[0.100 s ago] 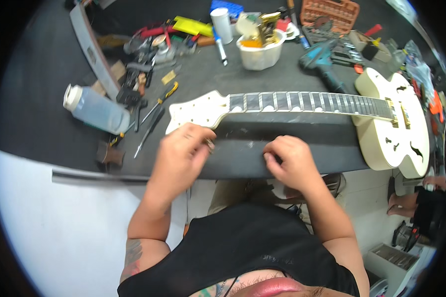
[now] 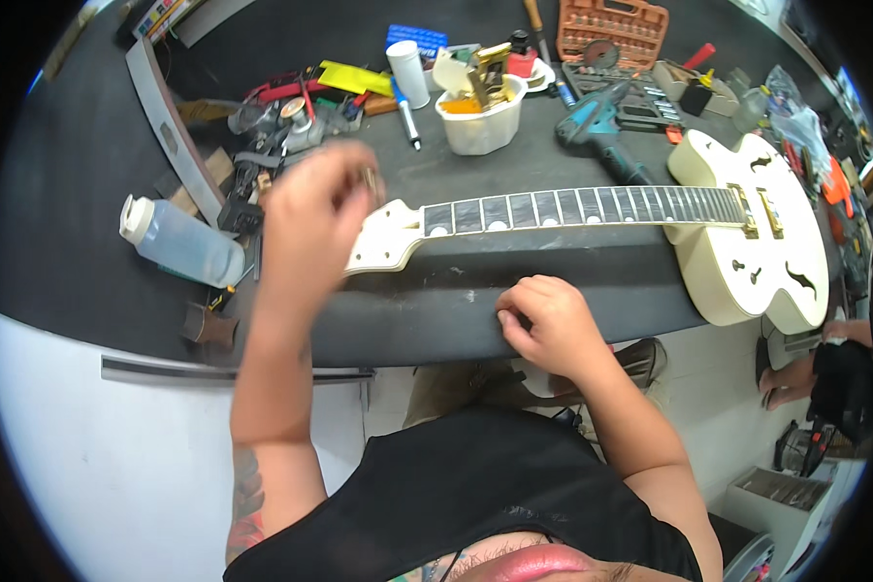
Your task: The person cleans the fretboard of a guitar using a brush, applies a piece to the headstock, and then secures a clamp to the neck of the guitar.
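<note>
My left hand (image 2: 312, 218) is closed on a small metallic object (image 2: 369, 177), blurred and partly hidden, raised over the left end of the white headstock (image 2: 378, 254). That headstock and the long fretted neck (image 2: 563, 207) belong to a white hollow-body guitar (image 2: 708, 281) lying across the dark bench (image 2: 436, 320) with no strings visible. Below the neck, near the bench's front edge, my right hand (image 2: 543, 325) has its fingers curled closed; whatever they hold, if anything, is hidden.
A water bottle (image 2: 184, 242) lies left, beside scattered tools. Behind are a plastic tub (image 2: 477, 131), a white canister (image 2: 409, 78), a teal power drill (image 2: 592, 126) and an orange socket case (image 2: 611, 34). Another person's legs (image 2: 791, 378) show at the far right, below the bench.
My left hand has moved up and left, away from beside the headstock. My right hand has shifted slightly left. The whole view has shifted a little.
</note>
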`<state>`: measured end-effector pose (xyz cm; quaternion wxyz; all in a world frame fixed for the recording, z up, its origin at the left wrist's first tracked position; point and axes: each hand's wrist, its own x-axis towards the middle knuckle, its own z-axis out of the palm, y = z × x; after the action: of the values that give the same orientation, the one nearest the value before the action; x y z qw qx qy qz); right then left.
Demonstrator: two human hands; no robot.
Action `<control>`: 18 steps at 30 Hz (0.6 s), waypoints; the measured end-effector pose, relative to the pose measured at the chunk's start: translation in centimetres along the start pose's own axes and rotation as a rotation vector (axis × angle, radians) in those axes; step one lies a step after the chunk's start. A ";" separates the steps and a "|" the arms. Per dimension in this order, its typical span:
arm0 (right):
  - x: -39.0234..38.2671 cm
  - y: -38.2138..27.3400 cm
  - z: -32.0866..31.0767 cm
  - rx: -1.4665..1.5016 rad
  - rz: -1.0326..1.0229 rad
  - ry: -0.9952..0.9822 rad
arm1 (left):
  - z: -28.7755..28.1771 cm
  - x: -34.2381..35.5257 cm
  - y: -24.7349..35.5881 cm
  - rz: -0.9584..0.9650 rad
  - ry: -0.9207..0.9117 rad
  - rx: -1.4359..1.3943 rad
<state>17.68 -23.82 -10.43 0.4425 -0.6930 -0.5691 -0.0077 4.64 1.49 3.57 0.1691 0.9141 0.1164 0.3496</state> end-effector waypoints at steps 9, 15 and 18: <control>-0.9 -0.4 -1.1 -0.036 0.020 -0.009 | 10.0 18.3 -4.1 0.000 -0.189 0.121; -1.1 0.4 -1.4 -0.051 0.010 -0.001 | 5.9 13.9 -5.1 -0.101 -0.143 -0.088; -1.0 0.2 -1.3 -0.049 0.024 -0.051 | 0.9 5.4 -5.4 -0.138 -0.198 -0.052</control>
<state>18.11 -25.37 -10.26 0.4107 -0.7105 -0.5715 0.0012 8.66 7.98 4.06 0.2269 0.9294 0.1525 0.2479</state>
